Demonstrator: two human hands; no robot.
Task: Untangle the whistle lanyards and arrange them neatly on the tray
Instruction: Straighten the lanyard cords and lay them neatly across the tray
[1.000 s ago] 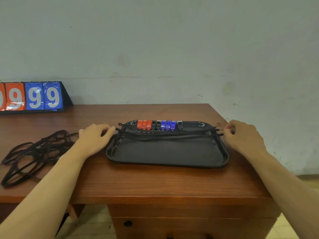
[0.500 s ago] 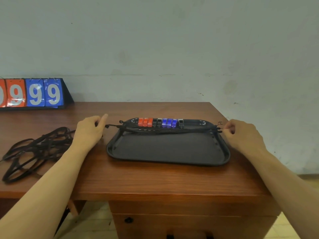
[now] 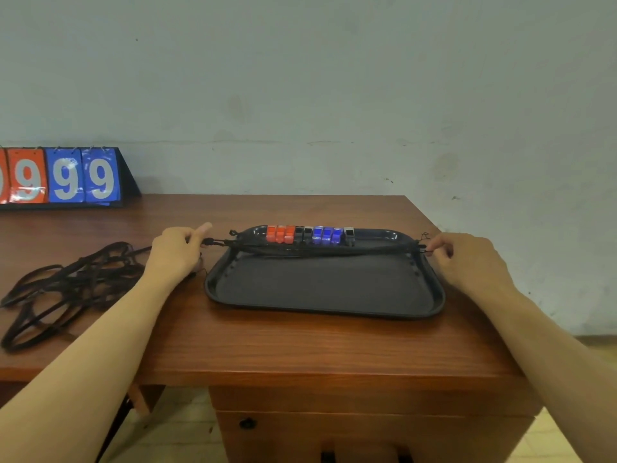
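Across the far part of the black tray (image 3: 325,292), I see a bundle of black lanyards (image 3: 320,250) stretched side to side, spanning from the tray's left rim to its right rim. Behind the bundle, along the tray's back edge, a row of whistles (image 3: 309,234) sits packed together: three orange on the left, dark ones in the middle, three blue, then one dark at the right end.

My left hand (image 3: 175,250) is just off the tray's left edge, fingers curled, pinching the left end of the lanyards; the index finger points up and forward. My right hand (image 3: 464,259) is just off the right edge, thumb and fingers pinched on the right end of the same bundle. Hands well apart, the tray between them. Cords between them look taut and nearly straight, with a slight sag at mid-span; I cannot tell whether they touch the tray floor.

Nearer half of the tray is bare dark surface.

Left of my left forearm, a second heap of black cords (image 3: 66,285) lies tangled on the wooden desk (image 3: 300,349), loops overlapping. Tray sits toward the desk's right end.

Far left at the back, a flip scoreboard (image 3: 66,177) stands against the wall (image 3: 334,78), showing 9s on orange and blue cards.
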